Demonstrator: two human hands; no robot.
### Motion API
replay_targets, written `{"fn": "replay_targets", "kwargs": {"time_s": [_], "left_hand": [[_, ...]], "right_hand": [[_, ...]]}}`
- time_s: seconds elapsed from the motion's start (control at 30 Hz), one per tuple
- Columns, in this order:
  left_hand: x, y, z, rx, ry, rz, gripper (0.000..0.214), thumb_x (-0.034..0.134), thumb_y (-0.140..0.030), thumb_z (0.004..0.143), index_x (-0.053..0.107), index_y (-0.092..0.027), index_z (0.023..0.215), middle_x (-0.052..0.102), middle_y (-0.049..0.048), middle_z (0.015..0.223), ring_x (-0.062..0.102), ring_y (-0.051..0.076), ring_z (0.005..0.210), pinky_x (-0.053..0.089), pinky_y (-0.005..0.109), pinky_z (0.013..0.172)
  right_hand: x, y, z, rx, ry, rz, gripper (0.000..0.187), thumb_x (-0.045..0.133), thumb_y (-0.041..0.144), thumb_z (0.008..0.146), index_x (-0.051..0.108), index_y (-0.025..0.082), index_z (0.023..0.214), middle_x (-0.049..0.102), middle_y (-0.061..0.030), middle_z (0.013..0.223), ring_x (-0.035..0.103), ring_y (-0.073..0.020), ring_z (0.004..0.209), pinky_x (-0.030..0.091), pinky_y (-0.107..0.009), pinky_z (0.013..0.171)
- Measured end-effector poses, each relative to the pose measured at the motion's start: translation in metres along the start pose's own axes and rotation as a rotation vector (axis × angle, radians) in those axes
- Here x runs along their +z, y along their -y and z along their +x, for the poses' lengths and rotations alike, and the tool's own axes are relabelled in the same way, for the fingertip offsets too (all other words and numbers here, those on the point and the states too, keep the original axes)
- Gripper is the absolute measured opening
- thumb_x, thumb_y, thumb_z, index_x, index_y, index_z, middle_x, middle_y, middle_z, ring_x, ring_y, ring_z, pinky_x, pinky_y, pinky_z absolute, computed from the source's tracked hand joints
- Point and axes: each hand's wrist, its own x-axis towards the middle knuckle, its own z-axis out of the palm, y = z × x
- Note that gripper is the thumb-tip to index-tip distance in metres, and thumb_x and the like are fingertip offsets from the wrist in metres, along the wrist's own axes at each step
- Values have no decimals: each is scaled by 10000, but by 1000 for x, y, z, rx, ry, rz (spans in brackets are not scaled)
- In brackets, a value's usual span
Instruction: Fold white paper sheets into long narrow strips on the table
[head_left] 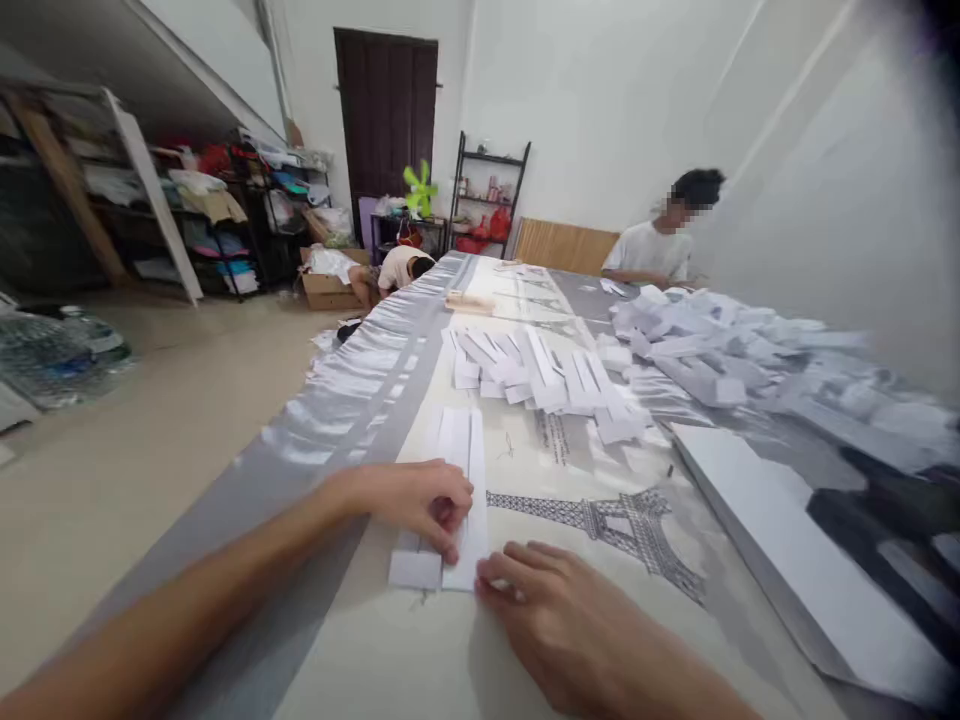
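A long, folded white paper strip lies on the table in front of me, partly over another white strip whose folded end shows at the left. My left hand rests on the paper with its fingers curled and the thumb tip against the strip. At the lower right corner of the same strip, my right hand is closed, with thumb and forefinger pinched at the edge. Beyond my hands, several folded white paper strips lie in an overlapping row.
The tablecloth bears a printed tower. At the right stand a large heap of white papers and a long white sheet stack. One person sits at the far right; another bends low beside the table's left edge.
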Motion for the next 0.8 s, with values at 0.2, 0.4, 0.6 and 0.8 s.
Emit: {"fn": "replay_targets", "kwargs": {"time_s": [0.2, 0.4, 0.6, 0.8], "left_hand": [[-3, -3, 2, 30, 2, 23, 432, 811, -496, 791, 565, -174, 640, 556, -39, 652, 524, 128, 684, 406, 261, 703], [-4, -5, 2, 21, 5, 19, 434, 819, -484, 786, 556, -172, 639, 551, -41, 657, 514, 126, 685, 397, 253, 673], [-3, -6, 1, 6, -8, 5, 451, 827, -498, 769, 552, -169, 630, 540, -45, 645, 509, 121, 675, 399, 249, 668], [-2, -4, 0, 32, -28, 21, 475, 819, -544, 756, 560, -168, 629, 550, -44, 635, 515, 121, 667, 406, 259, 695]], "right_hand": [[6, 9, -1, 7, -63, -23, 341, 555, 68, 838, 603, 187, 1153, 653, -61, 941, 609, -214, 807, 404, -318, 649], [13, 6, -4, 13, -52, -79, 501, 535, 58, 761, 546, 211, 1238, 651, -33, 1006, 521, -136, 531, 249, -311, 500], [18, 1, -3, -9, -84, -74, 623, 549, 68, 765, 500, 224, 1366, 646, -69, 1094, 541, -123, 560, 261, -296, 515], [20, -8, -2, 17, -118, -8, 701, 568, 61, 786, 452, 339, 1419, 629, -16, 1053, 549, -119, 572, 269, -288, 525]]}}
